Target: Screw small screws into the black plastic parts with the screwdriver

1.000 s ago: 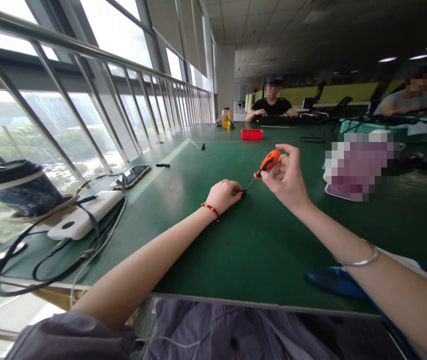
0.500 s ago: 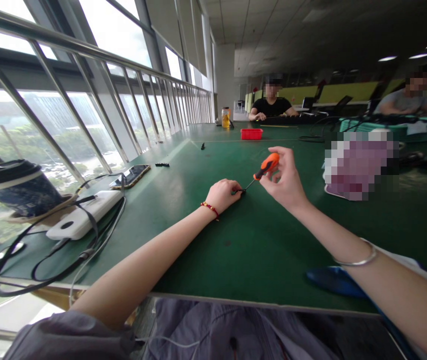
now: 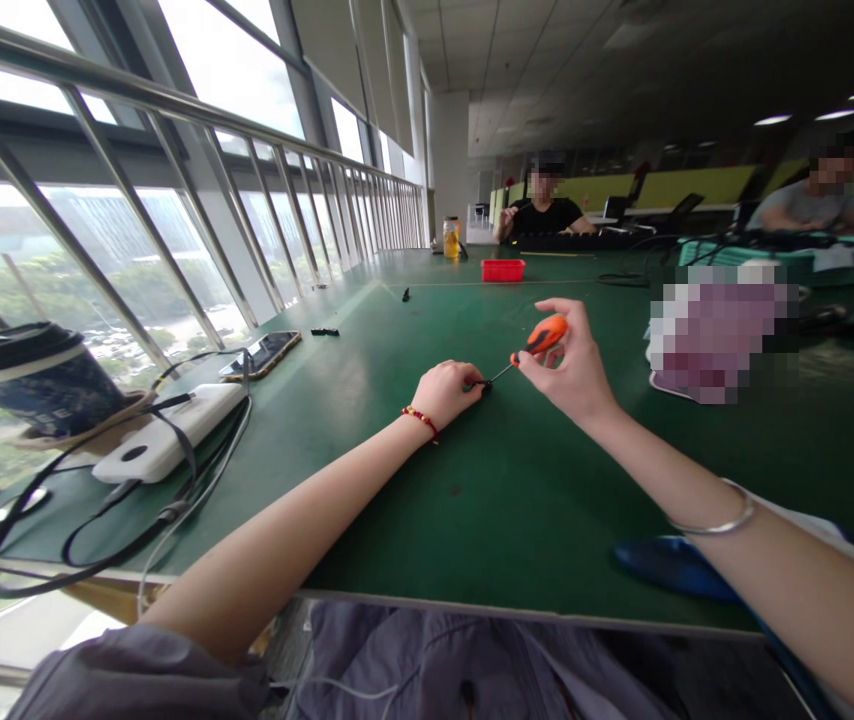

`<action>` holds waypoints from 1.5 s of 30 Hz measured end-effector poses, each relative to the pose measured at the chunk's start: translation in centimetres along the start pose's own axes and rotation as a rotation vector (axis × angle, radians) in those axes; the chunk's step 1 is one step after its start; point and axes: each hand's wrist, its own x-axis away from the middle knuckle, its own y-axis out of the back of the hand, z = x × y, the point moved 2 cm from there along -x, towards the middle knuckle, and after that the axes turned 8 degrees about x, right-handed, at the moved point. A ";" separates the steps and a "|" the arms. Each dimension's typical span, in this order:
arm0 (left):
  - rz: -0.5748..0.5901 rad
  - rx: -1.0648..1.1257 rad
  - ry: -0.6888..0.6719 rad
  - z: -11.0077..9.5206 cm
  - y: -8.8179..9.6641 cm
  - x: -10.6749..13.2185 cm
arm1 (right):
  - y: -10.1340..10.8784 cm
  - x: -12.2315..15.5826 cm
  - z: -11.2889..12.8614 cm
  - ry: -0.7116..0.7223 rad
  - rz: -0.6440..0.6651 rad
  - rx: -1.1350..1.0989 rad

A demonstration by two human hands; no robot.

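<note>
Near the middle of the green table (image 3: pixel 367 520), my left hand (image 3: pixel 448 388) pinches a small black part (image 3: pixel 485 385) against the surface. Its exact kind is too small to make out, and my fingers cover some of it. My right hand (image 3: pixel 573 365) grips the orange and black handle of a screwdriver (image 3: pixel 545 336) between thumb and fingers, with the index finger raised over the handle's end. The thin metal shaft slants down to the left, and its tip meets the black part at my left fingertips.
Farther off lie two small black pieces (image 3: pixel 324 331) (image 3: pixel 406 294) and a red tray (image 3: pixel 503 271). Leftward are a phone (image 3: pixel 269 355), a white power bank (image 3: pixel 164 435) with cables and a lidded cup (image 3: pixel 37 385). A blue object (image 3: pixel 667 567) lies by my right forearm. A person (image 3: pixel 543 210) sits opposite.
The screwdriver's handle has tipped lower and to the right, its shaft now slanting more shallowly. My left hand has stayed in place. The person opposite has raised a hand.
</note>
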 end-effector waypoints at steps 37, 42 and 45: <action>-0.235 -0.005 -0.217 -2.1 1.3 1.1 | -0.9 -0.2 -2.3 0.282 0.419 0.314; -0.262 0.142 -0.107 -2.0 1.8 0.8 | -0.8 -0.9 -3.2 0.191 0.336 0.076; -0.226 0.228 0.009 -1.5 1.7 0.7 | -0.6 -1.3 -4.2 0.127 0.297 0.121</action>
